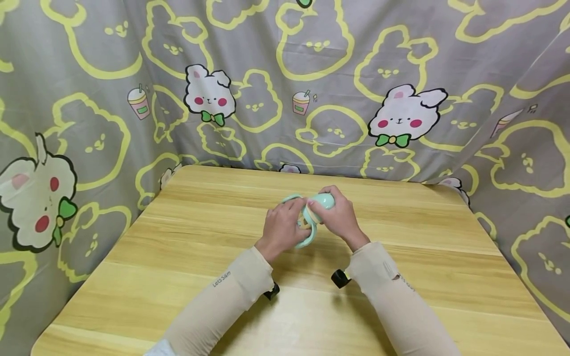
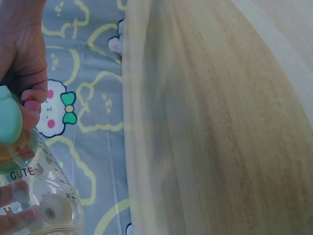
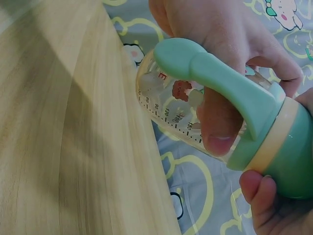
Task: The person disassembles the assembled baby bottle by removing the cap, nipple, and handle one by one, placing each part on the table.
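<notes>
Both hands hold a baby bottle (image 3: 171,120) above the wooden table. It has a clear body with printed measuring marks, mint-green handles (image 3: 222,78), a cream ring (image 3: 274,134) and a rounded green cap (image 1: 325,200). My left hand (image 1: 282,225) grips the clear body, its thumb passing under a handle in the right wrist view. At the other end, my right hand (image 1: 340,212) wraps round the cap, fingertips beside the cream ring. The bottle lies tilted, cap end to the right in the head view. A round whitish piece (image 2: 55,208) shows inside the body.
The light wood table (image 1: 178,257) spreads under both forearms. A grey curtain (image 1: 320,89) with yellow outlines and white bunnies hangs round its back and sides. A small black device (image 1: 340,278) sticks out below the right wrist, another (image 1: 271,291) below the left.
</notes>
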Available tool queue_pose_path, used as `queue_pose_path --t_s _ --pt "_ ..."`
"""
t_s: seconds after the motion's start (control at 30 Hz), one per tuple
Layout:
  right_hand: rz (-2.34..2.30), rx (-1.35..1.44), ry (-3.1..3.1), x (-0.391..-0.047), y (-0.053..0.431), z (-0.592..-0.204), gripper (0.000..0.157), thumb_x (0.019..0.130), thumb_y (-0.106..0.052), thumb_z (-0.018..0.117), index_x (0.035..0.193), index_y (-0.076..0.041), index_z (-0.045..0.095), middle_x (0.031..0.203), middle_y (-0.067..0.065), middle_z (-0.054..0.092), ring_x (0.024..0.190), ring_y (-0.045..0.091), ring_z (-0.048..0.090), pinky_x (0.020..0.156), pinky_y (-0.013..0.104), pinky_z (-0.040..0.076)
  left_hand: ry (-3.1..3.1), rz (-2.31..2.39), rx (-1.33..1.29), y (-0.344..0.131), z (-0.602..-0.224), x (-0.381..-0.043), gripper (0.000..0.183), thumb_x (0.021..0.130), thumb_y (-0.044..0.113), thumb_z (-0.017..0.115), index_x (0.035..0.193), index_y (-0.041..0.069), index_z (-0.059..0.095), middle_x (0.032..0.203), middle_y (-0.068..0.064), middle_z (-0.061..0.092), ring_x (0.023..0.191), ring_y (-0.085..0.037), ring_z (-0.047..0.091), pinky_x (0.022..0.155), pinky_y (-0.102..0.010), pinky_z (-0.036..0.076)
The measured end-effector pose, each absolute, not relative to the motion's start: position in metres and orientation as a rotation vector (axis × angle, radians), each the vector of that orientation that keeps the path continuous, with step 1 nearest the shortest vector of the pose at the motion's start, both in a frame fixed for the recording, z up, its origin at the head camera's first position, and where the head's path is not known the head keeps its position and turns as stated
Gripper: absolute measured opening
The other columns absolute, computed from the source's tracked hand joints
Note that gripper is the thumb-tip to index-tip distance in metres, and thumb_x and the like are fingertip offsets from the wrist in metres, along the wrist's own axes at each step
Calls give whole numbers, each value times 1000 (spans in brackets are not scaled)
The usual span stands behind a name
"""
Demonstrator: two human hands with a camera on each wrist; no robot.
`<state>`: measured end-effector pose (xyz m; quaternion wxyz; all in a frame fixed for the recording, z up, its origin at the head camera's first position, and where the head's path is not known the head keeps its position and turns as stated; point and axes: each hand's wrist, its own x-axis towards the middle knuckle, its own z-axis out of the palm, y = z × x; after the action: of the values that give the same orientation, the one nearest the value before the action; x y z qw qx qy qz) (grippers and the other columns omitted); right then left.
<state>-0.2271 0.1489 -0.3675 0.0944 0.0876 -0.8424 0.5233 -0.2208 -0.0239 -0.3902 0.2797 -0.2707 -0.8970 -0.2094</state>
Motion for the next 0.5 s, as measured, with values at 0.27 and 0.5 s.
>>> queue_pose_path --t_s 0.27,0.5 --pt "1583 257 -2504 -226 149 -367 40 88 -35 69 113 -8 53 92 17 57 65 24 59 51 34 52 -2384 -576 -752 -24 -390 -221 62 68 35 83 122 14 61 109 -5 68 82 -22 65 54 -37 45" --pt "1596 261 -2494 -227 150 -366 38 88 -34 69 112 -9 53 92 16 57 66 24 58 50 34 52 -2378 -605 -773 -24 -389 -223 59 68 32 83 120 16 61 105 -4 69 76 -20 63 52 -35 45"
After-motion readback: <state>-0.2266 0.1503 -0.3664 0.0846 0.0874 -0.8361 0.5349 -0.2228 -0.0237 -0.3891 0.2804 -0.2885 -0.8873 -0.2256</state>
